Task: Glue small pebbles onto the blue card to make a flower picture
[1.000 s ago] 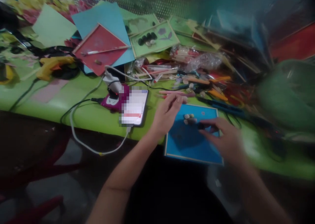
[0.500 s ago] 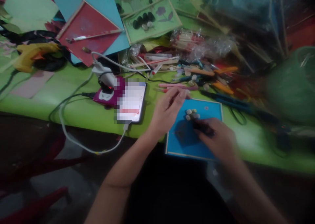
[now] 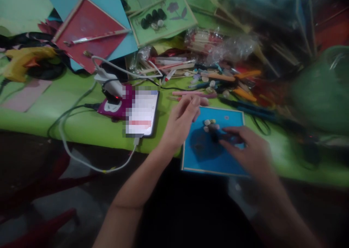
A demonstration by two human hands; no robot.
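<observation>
A blue board (image 3: 199, 162) with a pale wooden rim lies at the table's front edge. Several small pale stones (image 3: 207, 122) sit clustered on it, and a small pinkish mark shows near its top right corner. My right hand (image 3: 249, 150) reaches in from the right, thumb and forefinger pinching a dark stone (image 3: 215, 135) just below the pale ones; blur softens its outline. Over the board's upper left edge is my left hand (image 3: 180, 122), its fingers curled in and thumb against them. Whatever it may hold is hidden. Pink pens (image 3: 188, 93) lie just behind it.
Left of my hands, a phone (image 3: 143, 113) lies plugged in beside a purple power strip (image 3: 114, 110). A yellow glue gun (image 3: 27, 59) rests far left. Behind are loose sticks, framed pictures (image 3: 163, 19) and plastic bags. A green rounded object (image 3: 321, 92) stands right.
My right hand has shifted slightly right and its fingers have spread a little, with the dark stone now at their tips. The left hand stays nearly still. The whole view has shifted slightly.
</observation>
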